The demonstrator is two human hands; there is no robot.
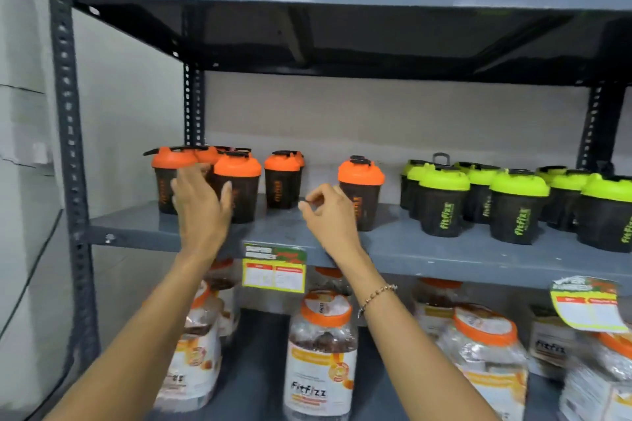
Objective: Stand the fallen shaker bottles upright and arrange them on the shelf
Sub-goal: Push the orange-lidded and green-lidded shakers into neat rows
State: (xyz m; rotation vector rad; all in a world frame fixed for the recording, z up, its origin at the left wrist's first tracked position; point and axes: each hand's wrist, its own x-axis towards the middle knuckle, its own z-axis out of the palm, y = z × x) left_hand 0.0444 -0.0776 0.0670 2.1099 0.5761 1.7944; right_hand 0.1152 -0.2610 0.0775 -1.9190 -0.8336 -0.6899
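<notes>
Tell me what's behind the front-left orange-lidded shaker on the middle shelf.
Behind the front-left orange-lidded shaker, another orange lid shows, its bottle body largely covered by the shakers in front and by the left hand. Whether more stand further back cannot be seen.

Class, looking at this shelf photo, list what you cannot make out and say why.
- Green-lidded shakers, head view: the row is cut off by the right edge.
- Price tag: print too blurred to read.
- Orange-lidded shakers: the left hand covers the ones at the left.
</notes>
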